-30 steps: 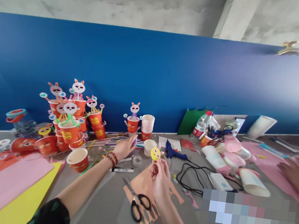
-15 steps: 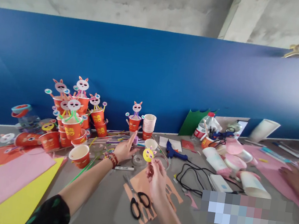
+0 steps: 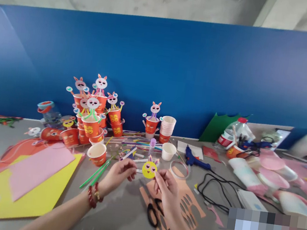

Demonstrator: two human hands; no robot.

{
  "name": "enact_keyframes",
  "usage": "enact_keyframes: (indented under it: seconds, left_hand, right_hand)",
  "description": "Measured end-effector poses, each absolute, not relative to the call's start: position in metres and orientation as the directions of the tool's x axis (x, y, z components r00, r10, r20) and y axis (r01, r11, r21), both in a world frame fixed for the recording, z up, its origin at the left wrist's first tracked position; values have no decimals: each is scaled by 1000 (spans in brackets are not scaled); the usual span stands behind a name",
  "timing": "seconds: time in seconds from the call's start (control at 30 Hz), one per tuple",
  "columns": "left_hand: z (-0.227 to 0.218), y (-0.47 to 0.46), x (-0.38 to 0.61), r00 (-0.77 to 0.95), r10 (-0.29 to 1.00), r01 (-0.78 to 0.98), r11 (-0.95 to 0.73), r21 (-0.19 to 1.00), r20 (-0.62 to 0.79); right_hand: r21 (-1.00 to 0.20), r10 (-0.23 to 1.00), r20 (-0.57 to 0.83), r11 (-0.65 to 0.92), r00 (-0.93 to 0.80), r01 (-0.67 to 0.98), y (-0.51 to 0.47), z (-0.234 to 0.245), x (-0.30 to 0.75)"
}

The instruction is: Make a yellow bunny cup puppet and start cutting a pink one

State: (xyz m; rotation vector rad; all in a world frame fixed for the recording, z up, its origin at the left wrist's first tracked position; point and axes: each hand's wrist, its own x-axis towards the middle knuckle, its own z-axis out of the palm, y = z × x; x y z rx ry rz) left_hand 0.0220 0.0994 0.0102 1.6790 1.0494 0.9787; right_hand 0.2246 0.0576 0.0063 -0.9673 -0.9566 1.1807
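Note:
A round yellow paper bunny face (image 3: 149,169) with pink-and-white ears is pinched at its right edge by my right hand (image 3: 167,188). Just left of it is my left hand (image 3: 120,173), red bead bracelets on the wrist, fingers curled with thumb and index close together. Whatever it may hold is hidden. A white strip, probably a pen on the table, shows between that hand and the face. Below the right hand, black-handled scissors (image 3: 153,214) lie on cut orange paper (image 3: 195,211). A purple-capped tube (image 3: 152,144) stands behind the face.
Red paper cups (image 3: 91,127) with bunny figures are stacked at left, above pink paper (image 3: 40,167) and yellow paper (image 3: 44,200). A white cup (image 3: 168,152), stacked cups (image 3: 168,126) and a blue glue gun (image 3: 196,159) with black cable stand behind. Pink-and-white cups (image 3: 273,177) lie right.
My left hand has drawn back from beside the purple-capped tube to the yellow bunny face, its fingers now curled. The view has swung left, and the other person's hand at right is out of sight.

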Motion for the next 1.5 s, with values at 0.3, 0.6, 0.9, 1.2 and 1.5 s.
enact_keyframes:
  seconds: [0.3, 0.6, 0.9, 1.2, 1.5]
  left_hand:
    - [-8, 65, 14, 325, 943, -40, -66, 997, 76]
    - [-21, 56, 14, 221, 969, -32, -110, 993, 115]
    - [-14, 50, 6, 294, 864, 261, -485, 835, 409]
    - [41, 81, -68, -113, 491, 679, -596, 428, 864]
    - [38, 61, -86, 194, 671, 815, -517, 263, 716]
  right_hand:
    - [-991, 991, 119, 115, -53, -74, 46, -9, 204]
    - [-995, 978, 57, 72, -201, 64, 50, -17, 207]
    - [-994, 976, 78, 92, -202, 59, 52, -19, 209]
    - [-991, 988, 134, 136, -70, 12, 56, -21, 214]
    - [-980, 982, 137, 154, 130, -127, 61, -7, 227]
